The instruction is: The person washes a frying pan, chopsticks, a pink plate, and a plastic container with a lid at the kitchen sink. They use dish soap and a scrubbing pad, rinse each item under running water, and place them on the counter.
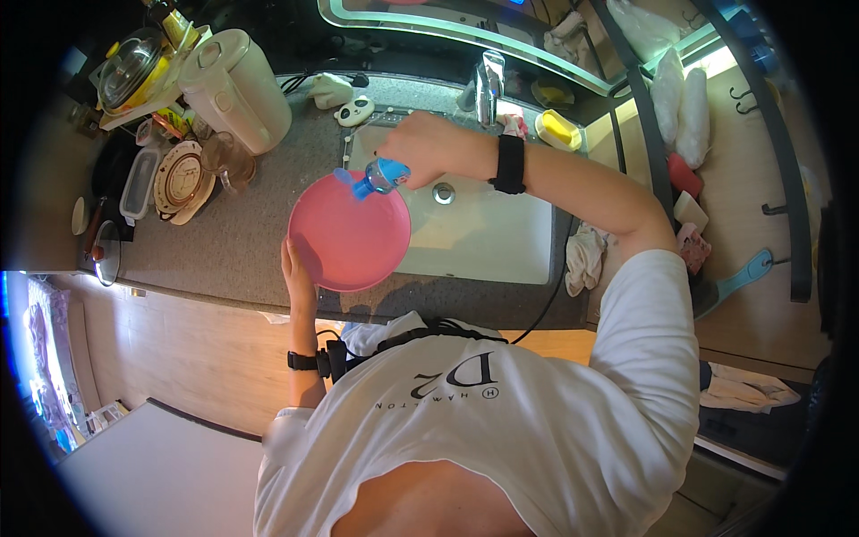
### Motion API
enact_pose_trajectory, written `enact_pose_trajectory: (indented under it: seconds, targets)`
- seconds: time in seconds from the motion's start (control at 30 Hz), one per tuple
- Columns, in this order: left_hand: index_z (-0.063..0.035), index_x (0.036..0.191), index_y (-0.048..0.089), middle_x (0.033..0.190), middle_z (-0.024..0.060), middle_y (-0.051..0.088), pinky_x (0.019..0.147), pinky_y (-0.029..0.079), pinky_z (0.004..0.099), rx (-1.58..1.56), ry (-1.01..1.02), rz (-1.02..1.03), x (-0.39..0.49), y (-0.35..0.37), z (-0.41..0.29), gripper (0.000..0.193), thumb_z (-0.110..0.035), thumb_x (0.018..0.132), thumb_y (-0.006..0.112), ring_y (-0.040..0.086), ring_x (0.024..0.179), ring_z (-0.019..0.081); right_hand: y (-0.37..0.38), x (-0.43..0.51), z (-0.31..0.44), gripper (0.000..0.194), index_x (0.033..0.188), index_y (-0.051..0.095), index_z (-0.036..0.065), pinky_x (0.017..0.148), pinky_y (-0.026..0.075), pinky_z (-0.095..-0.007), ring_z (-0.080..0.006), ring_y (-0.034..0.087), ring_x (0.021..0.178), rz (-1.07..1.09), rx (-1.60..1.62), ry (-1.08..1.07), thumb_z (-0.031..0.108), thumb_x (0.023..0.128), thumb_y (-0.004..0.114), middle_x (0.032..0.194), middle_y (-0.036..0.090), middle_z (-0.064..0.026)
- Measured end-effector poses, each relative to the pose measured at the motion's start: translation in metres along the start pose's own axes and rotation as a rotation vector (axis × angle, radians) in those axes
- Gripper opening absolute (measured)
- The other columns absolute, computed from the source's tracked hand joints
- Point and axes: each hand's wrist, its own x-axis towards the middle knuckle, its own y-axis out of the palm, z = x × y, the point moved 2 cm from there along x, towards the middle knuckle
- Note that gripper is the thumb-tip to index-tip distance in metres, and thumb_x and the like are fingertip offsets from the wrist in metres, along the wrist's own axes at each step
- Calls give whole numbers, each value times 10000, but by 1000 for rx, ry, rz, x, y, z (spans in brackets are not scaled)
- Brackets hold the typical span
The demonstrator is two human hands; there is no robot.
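Observation:
My left hand (pixel 299 272) holds a round pink plate or shallow bowl (pixel 352 235) by its near left rim. The pink dish sits over the left edge of the white sink (pixel 493 235) and the grey countertop. In my right hand (pixel 419 148) is a small clear bottle with a blue label (pixel 389 173), tipped so that its blue neck points down over the dish. Its flip cap hangs to the left of the neck. Whether liquid is coming out of the bottle cannot be made out.
A chrome faucet (pixel 490 87) rises behind the sink. To its right is a yellow sponge in a holder (pixel 559 129). A white electric kettle (pixel 235 90), a glass cup (pixel 227 161) and stacked plates (pixel 181 178) stand left. A cloth (pixel 586 258) lies right of the sink.

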Motion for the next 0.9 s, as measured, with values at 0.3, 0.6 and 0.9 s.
enact_pose_trajectory:
  seconds: [0.3, 0.6, 0.9]
  targets:
    - [-1, 1193, 432, 1116, 109, 502, 862, 385, 296, 54, -14, -28, 1, 7, -6, 475, -392, 942, 332, 477, 1014, 185, 7, -3, 2, 156, 621, 584, 76, 486, 451, -378, -320, 577, 554, 75, -134, -2, 166, 501, 629, 552, 554, -126]
    - [-1, 1187, 433, 1110, 112, 503, 862, 384, 302, 77, -25, -35, 0, 9, -9, 482, -401, 941, 324, 476, 1011, 193, -4, -12, -1, 163, 622, 567, 75, 473, 431, -382, -328, 558, 541, 19, -26, 39, 203, 535, 620, 554, 552, -126]
    - [3, 1172, 439, 1097, 108, 506, 859, 384, 301, 75, -17, -29, 2, 10, -7, 481, -404, 940, 327, 476, 1003, 190, -8, -12, -7, 368, 899, 568, 91, 520, 445, -393, -319, 570, 577, -32, 27, 22, 303, 608, 648, 591, 563, -122]
